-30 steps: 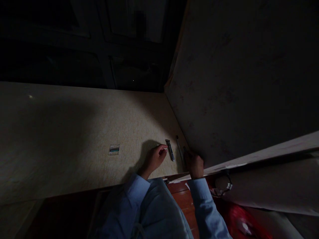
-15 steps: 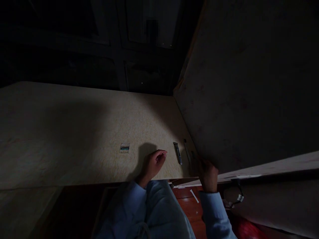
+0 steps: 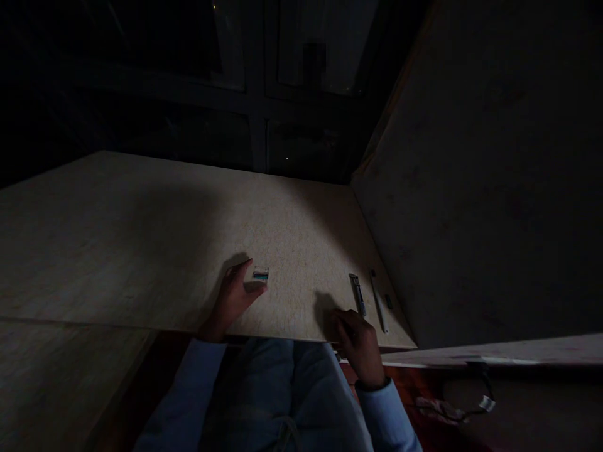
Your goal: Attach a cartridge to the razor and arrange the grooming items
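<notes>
My left hand (image 3: 234, 295) is open, thumb and forefinger spread on either side of a small clear case (image 3: 260, 274) with a dark and bluish strip in it. Whether the fingertips touch the case I cannot tell. My right hand (image 3: 360, 342) hovers by the table's front edge, fingers curled in; anything inside them is hidden. Just beyond it lies a razor (image 3: 358, 295), dark with a lighter edge. To the right of that are a toothbrush (image 3: 379, 304) with a dark head and a small dark piece (image 3: 388, 301).
The pale table (image 3: 292, 238) meets a wall (image 3: 471, 220) on the right and a dark window (image 3: 257, 132) at the back. Below on the right, a cable with a white tag (image 3: 487, 403) hangs near the floor. The light is dim.
My left hand has moved left to the clear case and spread its fingers. My right hand has drawn back left from the small things by the wall. The view has shifted left.
</notes>
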Action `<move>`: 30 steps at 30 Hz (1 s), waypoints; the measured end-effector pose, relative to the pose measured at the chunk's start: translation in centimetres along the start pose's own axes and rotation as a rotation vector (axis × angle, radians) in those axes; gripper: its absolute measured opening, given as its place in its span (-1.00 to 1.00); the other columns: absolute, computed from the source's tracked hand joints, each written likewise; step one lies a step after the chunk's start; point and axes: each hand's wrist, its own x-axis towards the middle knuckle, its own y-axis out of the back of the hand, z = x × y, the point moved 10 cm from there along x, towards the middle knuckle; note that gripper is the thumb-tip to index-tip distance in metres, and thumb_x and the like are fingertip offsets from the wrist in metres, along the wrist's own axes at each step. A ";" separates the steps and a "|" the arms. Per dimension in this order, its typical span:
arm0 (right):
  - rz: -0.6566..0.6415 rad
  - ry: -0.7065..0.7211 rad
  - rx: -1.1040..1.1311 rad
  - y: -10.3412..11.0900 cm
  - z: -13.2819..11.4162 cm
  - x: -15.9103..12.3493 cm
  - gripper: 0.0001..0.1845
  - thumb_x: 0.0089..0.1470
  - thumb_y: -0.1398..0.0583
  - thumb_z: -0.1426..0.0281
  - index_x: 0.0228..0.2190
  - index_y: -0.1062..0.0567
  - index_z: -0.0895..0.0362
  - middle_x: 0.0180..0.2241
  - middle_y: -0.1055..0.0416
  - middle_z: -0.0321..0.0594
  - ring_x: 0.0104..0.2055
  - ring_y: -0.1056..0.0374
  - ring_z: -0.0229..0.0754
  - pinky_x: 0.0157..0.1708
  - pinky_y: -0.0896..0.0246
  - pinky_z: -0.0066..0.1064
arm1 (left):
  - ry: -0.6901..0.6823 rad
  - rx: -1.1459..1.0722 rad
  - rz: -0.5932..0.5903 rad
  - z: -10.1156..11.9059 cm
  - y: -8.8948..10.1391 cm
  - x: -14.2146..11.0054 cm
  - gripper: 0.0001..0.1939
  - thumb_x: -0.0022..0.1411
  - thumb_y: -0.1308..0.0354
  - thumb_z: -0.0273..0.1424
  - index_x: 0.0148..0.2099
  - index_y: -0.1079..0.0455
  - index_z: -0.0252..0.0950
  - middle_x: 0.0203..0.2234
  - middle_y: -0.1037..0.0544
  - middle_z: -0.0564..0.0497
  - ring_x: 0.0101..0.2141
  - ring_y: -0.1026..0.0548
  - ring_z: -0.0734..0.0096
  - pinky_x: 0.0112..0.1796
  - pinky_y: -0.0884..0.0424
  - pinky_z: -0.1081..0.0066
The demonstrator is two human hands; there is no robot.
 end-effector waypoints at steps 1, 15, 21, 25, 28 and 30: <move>-0.028 0.006 0.013 -0.7 -0.3 0.0 -0.67 0.31 -0.10 0.28 -0.18 -0.65 0.13 -0.28 -0.63 -0.04 -0.26 -0.57 -0.04 -0.23 -0.48 -0.27 | -0.017 0.014 -0.038 -0.3 -0.4 0.0 -0.35 0.00 -0.45 -0.32 0.15 -0.40 -0.20 0.07 -0.52 -0.17 0.13 -0.46 -0.09 0.12 -0.43 -0.07; 0.035 0.018 0.018 -2.1 0.4 -0.5 -0.70 0.32 -0.12 0.28 -0.23 -0.64 0.12 -0.32 -0.60 -0.10 -0.28 -0.56 -0.09 -0.29 -0.44 -0.34 | -0.066 -0.054 -0.092 0.4 -1.8 0.6 -0.42 0.07 -0.43 -0.37 0.14 -0.40 -0.14 -0.02 -0.60 -0.09 0.06 -0.52 0.00 0.09 -0.44 -0.05; 0.156 0.136 -0.039 -2.0 -0.4 -1.6 -0.74 0.32 -0.12 0.39 -0.19 -0.61 0.15 -0.36 -0.56 -0.11 -0.32 -0.53 -0.12 -0.32 -0.42 -0.35 | -0.143 -0.071 -0.162 5.3 -4.4 0.5 -0.36 0.05 -0.46 -0.36 0.18 -0.38 -0.14 -0.07 -0.61 -0.09 -0.01 -0.55 0.07 0.05 -0.48 0.01; 0.173 0.183 -0.050 -2.0 -0.7 -2.1 -0.76 0.30 -0.11 0.44 -0.18 -0.60 0.15 -0.37 -0.55 -0.11 -0.34 -0.51 -0.12 -0.35 -0.41 -0.35 | -0.244 -0.072 -0.257 10.5 -7.7 0.4 -0.36 0.05 -0.46 -0.31 0.18 -0.39 -0.15 -0.08 -0.62 -0.09 -0.03 -0.55 0.09 0.02 -0.48 0.07; 0.174 0.201 -0.029 -1.9 -0.9 -2.2 -0.77 0.30 -0.11 0.45 -0.20 -0.59 0.13 -0.38 -0.54 -0.12 -0.34 -0.50 -0.12 -0.36 -0.40 -0.35 | -0.294 -0.034 -0.355 14.1 -10.8 0.1 -0.36 0.08 -0.45 -0.27 0.19 -0.39 -0.18 -0.08 -0.62 -0.11 -0.01 -0.54 0.07 0.05 -0.45 0.08; 0.177 0.222 -0.010 -1.8 -1.1 -2.3 -0.77 0.29 -0.11 0.47 -0.21 -0.58 0.11 -0.38 -0.55 -0.13 -0.35 -0.49 -0.13 -0.37 -0.40 -0.36 | -0.318 0.016 -0.432 16.0 -13.2 -0.3 -0.37 0.08 -0.44 -0.25 0.18 -0.40 -0.22 -0.05 -0.61 -0.14 0.02 -0.53 0.04 0.05 -0.44 0.09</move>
